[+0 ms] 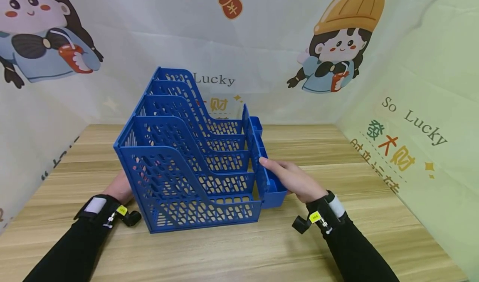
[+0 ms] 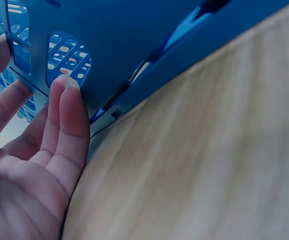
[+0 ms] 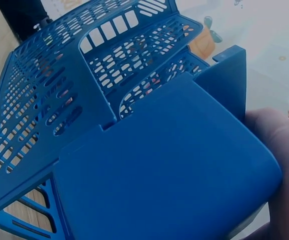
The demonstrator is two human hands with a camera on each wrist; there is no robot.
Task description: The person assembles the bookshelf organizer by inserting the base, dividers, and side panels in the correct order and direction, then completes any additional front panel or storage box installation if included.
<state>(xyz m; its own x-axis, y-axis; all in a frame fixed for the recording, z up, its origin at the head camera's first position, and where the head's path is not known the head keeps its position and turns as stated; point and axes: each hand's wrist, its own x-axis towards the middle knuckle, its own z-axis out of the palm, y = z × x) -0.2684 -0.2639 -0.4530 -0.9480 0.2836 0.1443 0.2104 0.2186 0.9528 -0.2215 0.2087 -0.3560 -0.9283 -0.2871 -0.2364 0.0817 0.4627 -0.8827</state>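
Note:
A blue plastic desktop file organizer (image 1: 179,165), with perforated dividers and several upright slots, stands at an angle in the head view. Along its right end runs a blue compartment tray (image 1: 274,199). My right hand (image 1: 295,180) grips that tray end, the thumb over the upright panel and the other fingers out of sight below. Behind the left end, my left hand (image 1: 121,188) is mostly hidden in the head view. In the left wrist view its fingers (image 2: 74,117) lie fairly straight against the perforated blue wall, close to the tabletop.
The organizer is over a wood-grain tabletop (image 1: 232,253). A pale printed cloth (image 1: 269,57) with cartoon figures and lettering hangs behind and along both sides. Small cameras on black straps sit at both wrists, the left one (image 1: 132,218) close to the organizer's lower corner.

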